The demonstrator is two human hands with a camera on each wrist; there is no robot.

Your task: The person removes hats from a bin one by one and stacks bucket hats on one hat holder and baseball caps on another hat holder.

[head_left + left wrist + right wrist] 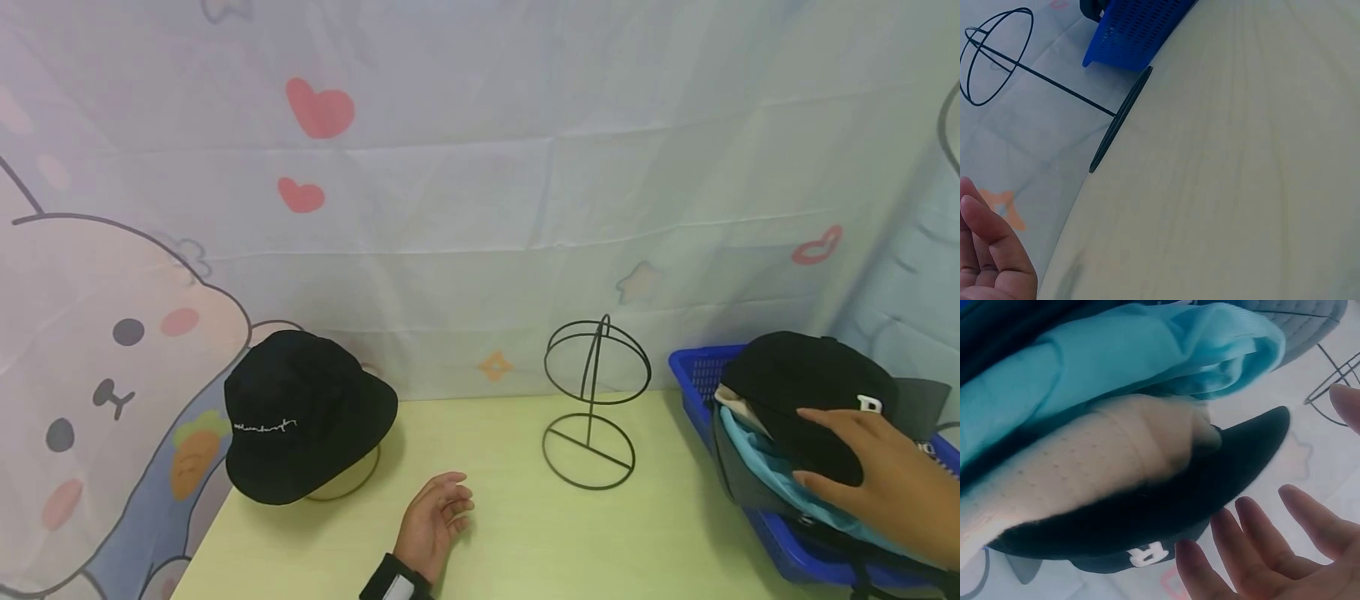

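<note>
Right hand [877, 471], lower right of the head view: fingers straight and spread, resting on or just over the black cap [810, 392]. Nothing gripped. In the right wrist view the fingers [1254, 540] sit just off the brim and crown, with a gap showing; contact cannot be confirmed from there.

The cap lies on top of the pile in the blue basket [693, 375], right edge of the frame. Under it are a beige hat [1085, 462] and a light blue one [1147, 356].

Left hand [438, 521], bottom centre: palm up on the table [525, 533], fingers loosely curled, holding nothing.

The wire stand [592, 400], centre frame, is bare. At left, a bucket hat [307, 412] sits on what looks like a second stand.

Advice, as judgement only: close your thumb under the brim and your fingers over the crown, so only the top cap comes away. The beige hat is nested tight against it and may drag along. Lift straight up to clear the basket wall. Your free left hand could steady the light stand.
</note>
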